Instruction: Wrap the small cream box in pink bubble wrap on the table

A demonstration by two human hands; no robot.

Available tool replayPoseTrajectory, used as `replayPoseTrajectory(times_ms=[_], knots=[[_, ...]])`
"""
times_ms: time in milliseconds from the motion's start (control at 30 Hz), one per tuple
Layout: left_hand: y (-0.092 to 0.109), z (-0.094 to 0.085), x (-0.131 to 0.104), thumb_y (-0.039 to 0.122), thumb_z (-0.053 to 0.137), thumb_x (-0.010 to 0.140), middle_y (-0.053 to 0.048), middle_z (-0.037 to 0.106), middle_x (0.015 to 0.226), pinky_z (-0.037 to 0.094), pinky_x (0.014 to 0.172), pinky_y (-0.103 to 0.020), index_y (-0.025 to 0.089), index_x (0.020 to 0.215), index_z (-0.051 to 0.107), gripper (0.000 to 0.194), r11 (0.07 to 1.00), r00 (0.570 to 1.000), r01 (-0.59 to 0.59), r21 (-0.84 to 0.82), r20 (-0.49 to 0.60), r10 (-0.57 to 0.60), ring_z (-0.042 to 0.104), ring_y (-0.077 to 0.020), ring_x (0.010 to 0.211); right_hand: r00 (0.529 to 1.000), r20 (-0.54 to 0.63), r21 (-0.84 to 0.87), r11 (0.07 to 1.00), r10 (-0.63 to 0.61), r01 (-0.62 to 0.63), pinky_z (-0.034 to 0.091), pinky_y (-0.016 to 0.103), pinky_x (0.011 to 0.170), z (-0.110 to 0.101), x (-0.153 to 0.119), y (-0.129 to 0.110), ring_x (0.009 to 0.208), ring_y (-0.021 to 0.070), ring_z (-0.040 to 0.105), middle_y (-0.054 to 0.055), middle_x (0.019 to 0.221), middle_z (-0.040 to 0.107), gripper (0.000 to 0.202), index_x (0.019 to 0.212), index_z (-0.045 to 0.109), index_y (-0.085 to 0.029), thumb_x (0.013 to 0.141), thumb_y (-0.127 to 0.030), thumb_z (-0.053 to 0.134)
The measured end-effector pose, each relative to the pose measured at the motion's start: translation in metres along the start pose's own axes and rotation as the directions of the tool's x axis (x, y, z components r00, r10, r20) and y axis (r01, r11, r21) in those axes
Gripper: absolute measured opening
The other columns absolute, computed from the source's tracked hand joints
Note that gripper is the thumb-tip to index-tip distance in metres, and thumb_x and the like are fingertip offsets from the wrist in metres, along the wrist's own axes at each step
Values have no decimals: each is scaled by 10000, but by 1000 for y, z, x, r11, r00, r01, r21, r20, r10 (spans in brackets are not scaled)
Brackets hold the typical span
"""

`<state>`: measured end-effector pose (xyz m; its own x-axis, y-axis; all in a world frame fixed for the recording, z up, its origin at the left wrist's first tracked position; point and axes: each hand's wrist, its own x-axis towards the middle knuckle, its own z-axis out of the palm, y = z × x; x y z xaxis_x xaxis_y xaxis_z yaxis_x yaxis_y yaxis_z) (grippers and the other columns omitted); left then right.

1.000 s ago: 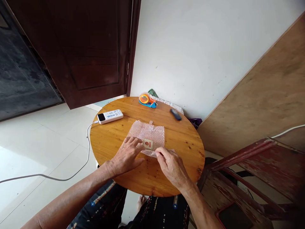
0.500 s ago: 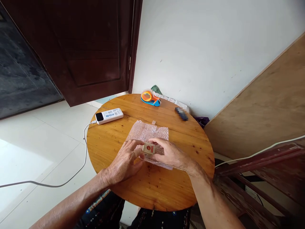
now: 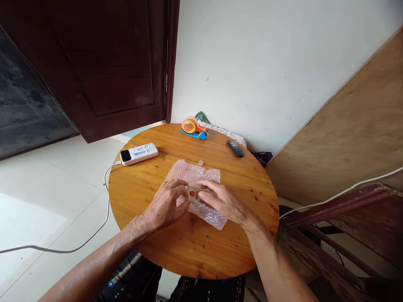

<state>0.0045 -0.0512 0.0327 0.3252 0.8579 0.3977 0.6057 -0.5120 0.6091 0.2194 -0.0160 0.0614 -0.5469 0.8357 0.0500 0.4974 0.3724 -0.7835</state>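
A small beige box [image 3: 192, 193] with a round red emblem and red lettering is over a sheet of bubble wrap [image 3: 209, 174] on the table. My left hand [image 3: 166, 203] has its curled index finger and thumb at the box's left end. From the other side, my right hand [image 3: 225, 203] holds the box, its thumb across the right part of the top and its fingers behind. That right part is hidden under the thumb. Bubble wrap spreads behind the box, and its near right corner sticks out below my right hand.
The round wooden table [image 3: 189, 247] carries a white device [image 3: 139, 154] with a cable [image 3: 106, 188] at left. At the back are an orange and blue tape dispenser [image 3: 194, 128] and a dark blurred object [image 3: 235, 148]. A dark red door [image 3: 119, 75] stands beyond.
My right thumb has moved over the top of the box and covers more of it. The near right corner of the bubble wrap has shifted toward me. The view has turned slightly right.
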Motion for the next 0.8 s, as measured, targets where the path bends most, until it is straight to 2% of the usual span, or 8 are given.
replayPoseTrajectory(times_ms=[100, 200, 267, 333, 500, 600, 700, 800], knots=[[-6, 4, 15, 112, 628, 747, -79, 696, 1132, 504, 945, -411, 193, 740, 622, 81, 999, 999, 41, -10, 26, -41, 650, -247, 1051, 999, 22, 57, 998, 22, -24, 501, 375, 866, -11, -10, -2, 1024, 252, 648, 67, 1115, 711, 355, 1135, 663, -226, 869, -452, 600], [-9, 6, 25, 136, 634, 761, -50, 717, 1085, 504, 899, -344, 193, 710, 621, 78, 993, 993, 91, -75, 76, -85, 666, -214, 989, 999, -33, -14, 999, 43, -43, 499, 338, 787, -9, -13, -1, 887, 222, 647, 38, 1003, 720, 222, 937, 674, -229, 765, -366, 704], [-11, 7, 28, 186, 644, 777, -25, 730, 1014, 503, 803, -293, 194, 719, 632, 60, 982, 985, 141, -122, 115, -128, 669, -180, 880, 995, -86, -19, 999, 47, -49, 480, 301, 712, -3, -9, 1, 798, 188, 626, 29, 935, 711, 82, 762, 628, -216, 777, -291, 658], [-11, 8, 30, 237, 653, 779, -7, 731, 905, 479, 703, -258, 194, 737, 649, 61, 967, 973, 205, -150, 140, -185, 643, -153, 762, 991, -125, 16, 999, 49, -48, 452, 269, 637, 3, -4, 5, 711, 159, 593, 17, 826, 684, 149, 677, 569, -209, 807, -271, 605], [-10, 8, 30, 193, 620, 743, 31, 662, 678, 402, 578, -220, 184, 761, 656, 42, 939, 951, 284, -194, 178, -251, 557, -117, 615, 985, -169, 53, 998, 40, -32, 389, 234, 547, 9, 2, 11, 577, 116, 489, -32, 636, 555, 176, 693, 564, -209, 842, -303, 575], [-11, 9, 27, 160, 597, 723, 19, 683, 744, 434, 616, -230, 186, 836, 655, 130, 942, 954, 275, -191, 176, -243, 590, -133, 675, 982, -178, 62, 997, 58, -47, 381, 231, 533, 12, -1, 10, 573, 117, 486, -30, 630, 559, 162, 691, 574, -210, 829, -293, 585], [-14, 12, 24, 134, 571, 714, -7, 715, 889, 491, 737, -265, 198, 994, 645, 297, 945, 964, 246, -216, 154, -215, 647, -166, 820, 981, -182, 72, 996, 62, -49, 381, 234, 539, 16, -2, 8, 575, 117, 483, -30, 630, 562, 145, 681, 576, -210, 816, -263, 586], [-16, 14, 24, 136, 551, 718, -24, 722, 929, 509, 801, -301, 198, 1037, 645, 338, 944, 958, 261, -201, 174, -227, 663, -190, 876, 985, -158, 101, 993, 70, -55, 380, 235, 547, 20, 1, 12, 573, 111, 473, -34, 629, 548, 144, 674, 569, -204, 810, -250, 582]])
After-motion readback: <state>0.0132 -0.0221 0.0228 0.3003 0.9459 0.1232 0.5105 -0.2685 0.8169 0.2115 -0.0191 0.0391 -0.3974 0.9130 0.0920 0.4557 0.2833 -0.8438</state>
